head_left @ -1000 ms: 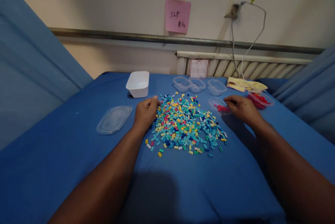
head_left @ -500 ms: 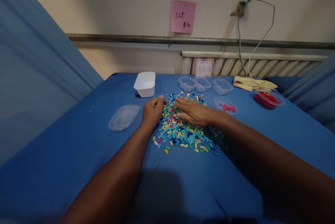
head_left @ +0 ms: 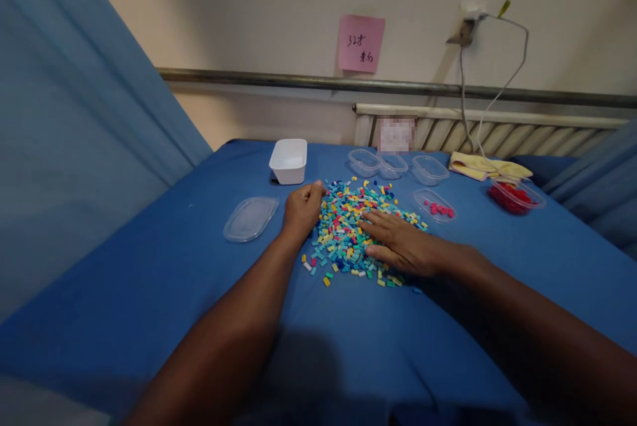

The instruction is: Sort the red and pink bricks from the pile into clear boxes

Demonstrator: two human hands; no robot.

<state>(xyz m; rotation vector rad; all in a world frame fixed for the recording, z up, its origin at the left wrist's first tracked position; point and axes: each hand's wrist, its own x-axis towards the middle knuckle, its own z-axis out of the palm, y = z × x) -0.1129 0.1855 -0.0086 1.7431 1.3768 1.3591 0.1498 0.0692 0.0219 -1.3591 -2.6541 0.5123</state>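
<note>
Lots of tiny colored bricks (head_left: 348,227) in a pile on the blue cloth (head_left: 149,293). Left hand (head_left: 302,208) curled shut at the pile's left edge, touching it. Right hand (head_left: 401,243) flat on the pile, fingers (head_left: 371,219) spread apart. Clear lid (head_left: 250,218) and white tub (head_left: 288,160) nearby.
</note>
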